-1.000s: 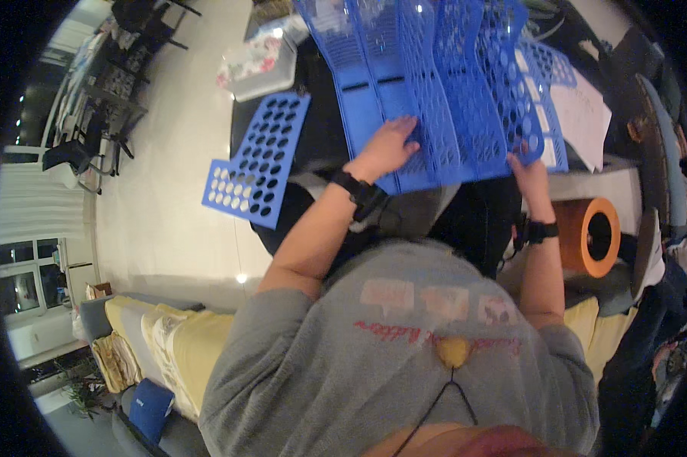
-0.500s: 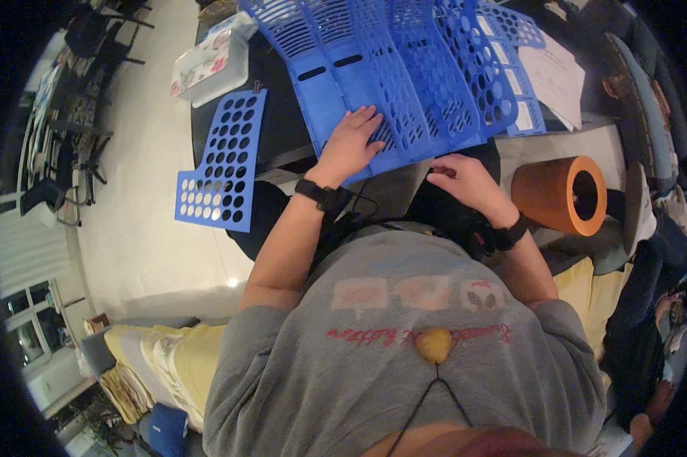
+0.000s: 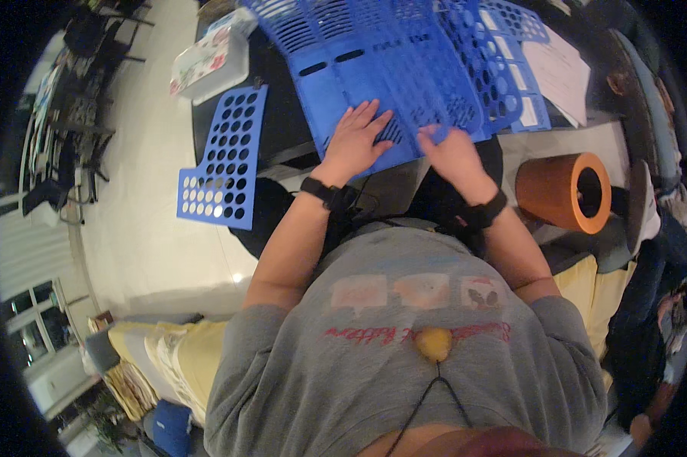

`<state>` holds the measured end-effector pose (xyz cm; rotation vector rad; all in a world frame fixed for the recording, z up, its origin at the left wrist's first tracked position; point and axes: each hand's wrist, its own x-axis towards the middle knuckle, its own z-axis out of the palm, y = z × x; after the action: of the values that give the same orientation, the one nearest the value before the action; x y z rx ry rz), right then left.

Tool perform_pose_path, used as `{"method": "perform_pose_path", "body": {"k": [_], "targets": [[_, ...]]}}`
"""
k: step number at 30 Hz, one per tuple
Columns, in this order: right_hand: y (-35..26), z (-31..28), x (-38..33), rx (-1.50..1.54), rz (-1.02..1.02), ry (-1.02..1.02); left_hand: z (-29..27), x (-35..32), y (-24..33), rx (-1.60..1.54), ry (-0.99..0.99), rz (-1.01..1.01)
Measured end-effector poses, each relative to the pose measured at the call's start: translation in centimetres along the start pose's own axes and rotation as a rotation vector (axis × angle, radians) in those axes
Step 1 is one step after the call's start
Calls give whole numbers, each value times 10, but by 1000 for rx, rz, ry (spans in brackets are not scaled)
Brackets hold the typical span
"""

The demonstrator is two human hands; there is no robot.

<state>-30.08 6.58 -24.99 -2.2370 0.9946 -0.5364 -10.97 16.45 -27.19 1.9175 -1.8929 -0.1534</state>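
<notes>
A large blue plastic panel [image 3: 318, 90] with folds, slots and round holes, like the sheet of a folding desk file rack, lies across the dark table. My left hand [image 3: 354, 145] rests flat on its near part, fingers spread and pointing away from me. Over the panel's near edge, to the right, is my right hand [image 3: 456, 161]. Its fingertips meet the blue plastic but are smeared by motion, so their grip is unclear. A separate blue L-shaped panel with rows of round holes [image 3: 216, 164] juts over the table's left edge.
A white box with a floral lid [image 3: 210, 65] stands at the table's far left. White papers [image 3: 558, 76] lie at the right beside another blue perforated strip [image 3: 528, 107]. An orange cylindrical bin [image 3: 545, 192] is right of my right forearm. A yellow-covered sofa [image 3: 172, 354] is behind me.
My right hand has moved up and left from below the panel's near edge onto it. The panel's folded right sections have shifted and look flatter. My left hand stays flat on the panel.
</notes>
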Motion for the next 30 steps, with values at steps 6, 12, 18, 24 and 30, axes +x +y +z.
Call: {"method": "perform_pose_path", "body": {"k": [6,12,18,24,30], "targets": [[0,3,-2,25,-133,38,3,-1,11,90,-2,-16],[-7,11,-4,-57,-122,3,-8,-2,23,149,-93,6],[-9,13,-7,-30,-45,-14,-6,-6,29,158,-24,-19],[-12,5,-10,34,0,-100,-7,-7,24,200,-68,-5],[-22,3,-1,68,3,-88,-9,-4,25,201,-39,-15]]}}
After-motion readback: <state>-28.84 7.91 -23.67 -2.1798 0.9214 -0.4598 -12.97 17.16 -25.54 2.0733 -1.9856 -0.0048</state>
